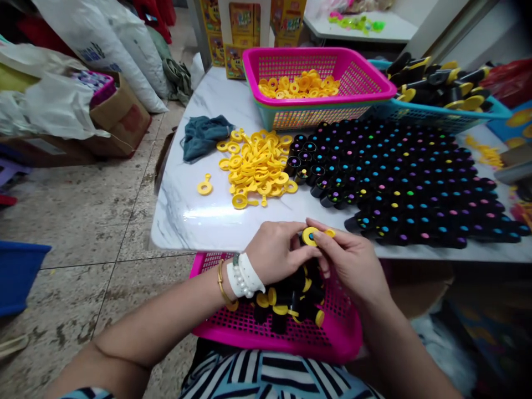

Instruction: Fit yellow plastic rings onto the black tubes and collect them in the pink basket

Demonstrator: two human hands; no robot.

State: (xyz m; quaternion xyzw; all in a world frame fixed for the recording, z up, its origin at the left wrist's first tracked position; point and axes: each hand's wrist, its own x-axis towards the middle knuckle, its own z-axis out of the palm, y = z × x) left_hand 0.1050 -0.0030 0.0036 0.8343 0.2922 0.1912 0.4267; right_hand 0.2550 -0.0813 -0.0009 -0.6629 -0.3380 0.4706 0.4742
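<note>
Both my hands meet above a pink basket (332,338) at the table's front edge. My left hand (276,249) is closed round a black cylinder, mostly hidden by the fingers, with a yellow ring cap (308,236) on its top and a blue dot in the middle. My right hand (353,257) pinches the cap, thumb on the ring and fingers by its small tab. Beneath, the basket holds several black cylinders (279,321) with yellow caps. Beyond my hands lie a heap of loose yellow caps (257,166) and rows of uncapped black cylinders (399,177) with coloured dots.
A dark teal cloth (205,136) lies left of the heap on the marble-look table (174,221). Behind stand a pink basket (318,52) with orange-yellow rings and a blue basket (440,113) of capped cylinders. Cartons (120,111) and white sacks (103,50) fill the floor at left.
</note>
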